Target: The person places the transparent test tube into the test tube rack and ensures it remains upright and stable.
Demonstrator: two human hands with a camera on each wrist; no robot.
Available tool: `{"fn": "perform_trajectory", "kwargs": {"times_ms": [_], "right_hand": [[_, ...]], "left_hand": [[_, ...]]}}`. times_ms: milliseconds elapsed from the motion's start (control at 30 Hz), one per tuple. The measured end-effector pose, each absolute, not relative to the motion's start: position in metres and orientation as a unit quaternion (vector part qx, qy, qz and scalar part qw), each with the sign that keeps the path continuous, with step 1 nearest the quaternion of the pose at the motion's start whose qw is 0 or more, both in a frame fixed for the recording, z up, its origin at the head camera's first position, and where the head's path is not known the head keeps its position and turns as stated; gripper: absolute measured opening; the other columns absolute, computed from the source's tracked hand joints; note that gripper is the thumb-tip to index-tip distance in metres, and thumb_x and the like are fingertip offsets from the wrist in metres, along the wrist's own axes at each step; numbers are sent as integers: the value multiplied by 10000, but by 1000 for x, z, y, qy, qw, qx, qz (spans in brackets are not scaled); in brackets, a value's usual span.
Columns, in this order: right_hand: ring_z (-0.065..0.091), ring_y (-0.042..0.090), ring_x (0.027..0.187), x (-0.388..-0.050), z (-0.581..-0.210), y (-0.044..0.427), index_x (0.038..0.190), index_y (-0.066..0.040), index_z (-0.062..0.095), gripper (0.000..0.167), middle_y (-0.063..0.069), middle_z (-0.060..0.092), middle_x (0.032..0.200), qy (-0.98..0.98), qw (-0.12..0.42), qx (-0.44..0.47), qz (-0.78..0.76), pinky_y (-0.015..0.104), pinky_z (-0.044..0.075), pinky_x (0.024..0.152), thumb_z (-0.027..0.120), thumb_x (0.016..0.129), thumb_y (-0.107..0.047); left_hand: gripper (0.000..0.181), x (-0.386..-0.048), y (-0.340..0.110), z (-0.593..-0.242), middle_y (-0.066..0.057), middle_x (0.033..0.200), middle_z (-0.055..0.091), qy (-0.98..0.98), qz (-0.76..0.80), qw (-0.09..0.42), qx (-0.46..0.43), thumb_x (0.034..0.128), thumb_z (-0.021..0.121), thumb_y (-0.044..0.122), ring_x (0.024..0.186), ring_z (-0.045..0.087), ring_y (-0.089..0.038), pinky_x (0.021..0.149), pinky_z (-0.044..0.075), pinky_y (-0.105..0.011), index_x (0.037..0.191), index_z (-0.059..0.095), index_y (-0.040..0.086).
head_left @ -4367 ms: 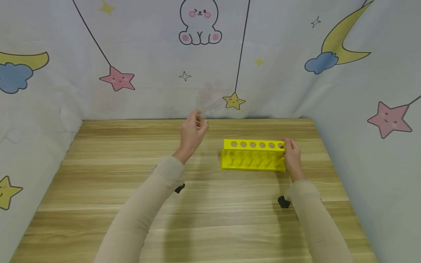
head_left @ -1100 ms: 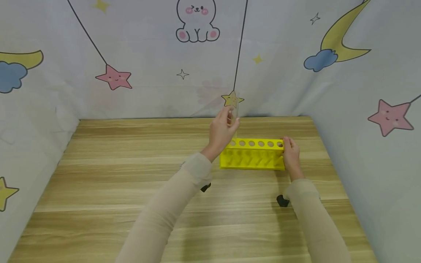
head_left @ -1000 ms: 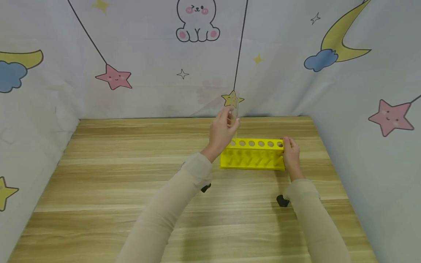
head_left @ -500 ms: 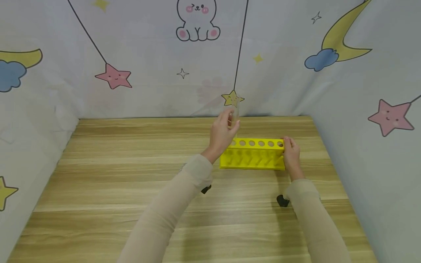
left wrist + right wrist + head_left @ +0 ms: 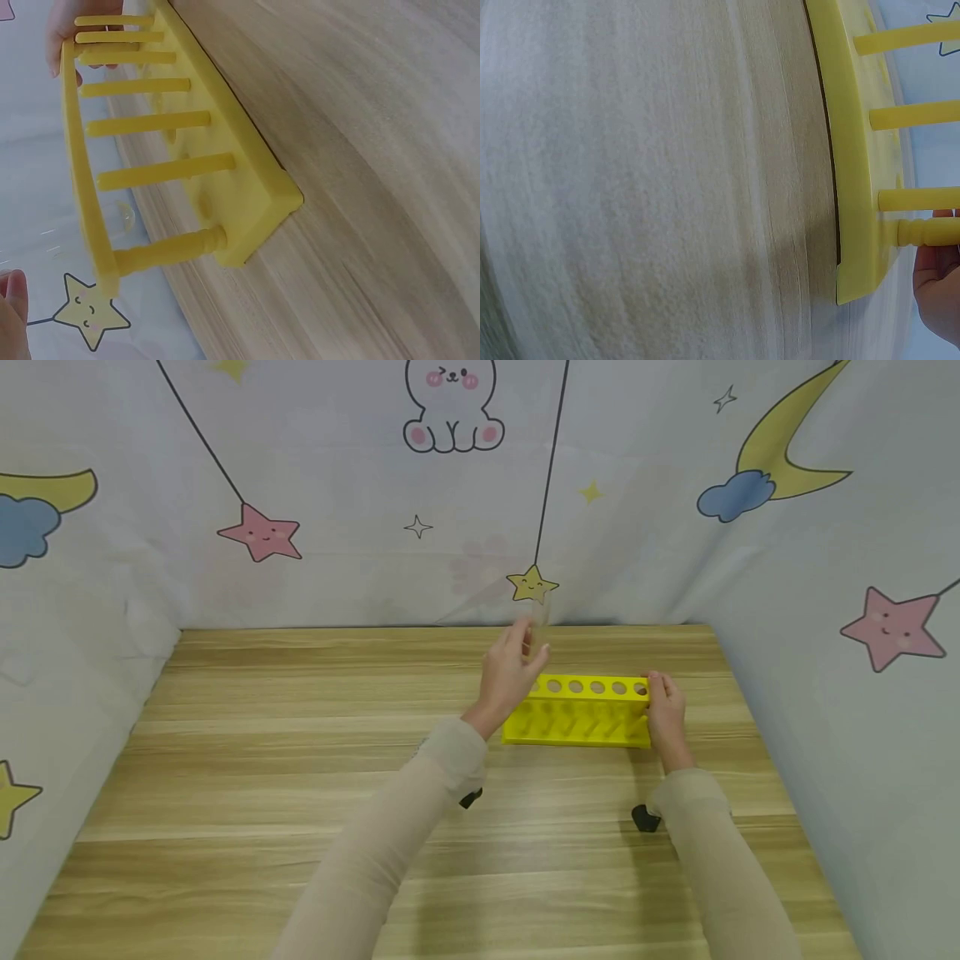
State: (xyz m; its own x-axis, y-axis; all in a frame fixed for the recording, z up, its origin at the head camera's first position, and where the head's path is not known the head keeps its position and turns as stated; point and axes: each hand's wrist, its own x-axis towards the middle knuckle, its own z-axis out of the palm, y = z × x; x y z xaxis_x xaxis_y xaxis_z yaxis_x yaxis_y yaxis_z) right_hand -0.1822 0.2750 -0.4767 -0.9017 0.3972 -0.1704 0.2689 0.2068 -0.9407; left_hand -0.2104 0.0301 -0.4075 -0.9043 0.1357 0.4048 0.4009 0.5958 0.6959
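Observation:
A yellow test tube rack (image 5: 576,735) stands on the table, with a row of round holes in its top plate and a row of pegs below. My left hand (image 5: 510,672) is above the rack's left end and pinches a clear test tube (image 5: 542,614) held roughly upright. In the left wrist view the rounded end of the tube (image 5: 126,217) shows below the level of the top plate. Whether it passes through a hole or behind the plate I cannot tell. My right hand (image 5: 665,714) grips the rack's right end; in the right wrist view its fingers are partly hidden by the end post.
A wood-grain table (image 5: 300,760) lies under the rack. White cloth printed with stars, moons and a bear (image 5: 453,410) closes off the back and both sides. Black camera pieces (image 5: 645,818) hang at the wrists.
My left hand has carried the test tube rightward from left of the rack to its left end. Over the last second hand and tube have sunk slightly. My right hand stays put.

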Motion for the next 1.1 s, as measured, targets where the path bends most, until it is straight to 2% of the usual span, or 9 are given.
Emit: {"fn": "perform_trajectory", "kwargs": {"times_ms": [267, 533, 767, 1000, 1100], "right_hand": [[465, 21, 808, -182, -476, 274, 1177, -13, 486, 504, -91, 482, 872, -781, 60, -214, 584, 205, 403, 653, 308, 934, -418], [464, 20, 798, -182, -477, 273, 1170, -5, 489, 484, -95, 480, 857, -777, 66, -213, 588, 197, 404, 649, 312, 941, -393], [466, 19, 790, -184, -477, 273, 1166, -3, 491, 469, -98, 482, 849, -777, 69, -215, 588, 202, 400, 645, 317, 943, -378], [461, 21, 805, -184, -479, 274, 1179, -3, 477, 534, -95, 477, 860, -779, 65, -213, 587, 223, 401, 679, 308, 926, -441], [464, 20, 799, -184, -480, 274, 1174, -2, 482, 532, -96, 481, 856, -781, 68, -210, 584, 204, 396, 655, 309, 927, -440]], "left_hand": [[309, -209, 30, -412, -43, 860, 556, -878, -420, 163, -159, 842, 563, 241, 695, 555, -126, 610, 485, -187, 1106, 504, 90], [312, -208, 31, -416, -56, 872, 561, -880, -414, 159, -167, 849, 558, 233, 765, 569, -165, 624, 490, -150, 1116, 496, 84], [325, -206, 31, -421, -47, 849, 560, -879, -410, 169, -176, 838, 577, 217, 728, 550, -134, 620, 494, -158, 1120, 506, 71], [335, -205, 31, -424, -60, 874, 578, -879, -412, 165, -176, 834, 580, 211, 715, 563, -127, 623, 498, -167, 1137, 507, 88], [330, -205, 31, -425, -57, 873, 578, -881, -410, 163, -174, 834, 580, 215, 711, 567, -131, 630, 500, -174, 1132, 509, 94]]}}
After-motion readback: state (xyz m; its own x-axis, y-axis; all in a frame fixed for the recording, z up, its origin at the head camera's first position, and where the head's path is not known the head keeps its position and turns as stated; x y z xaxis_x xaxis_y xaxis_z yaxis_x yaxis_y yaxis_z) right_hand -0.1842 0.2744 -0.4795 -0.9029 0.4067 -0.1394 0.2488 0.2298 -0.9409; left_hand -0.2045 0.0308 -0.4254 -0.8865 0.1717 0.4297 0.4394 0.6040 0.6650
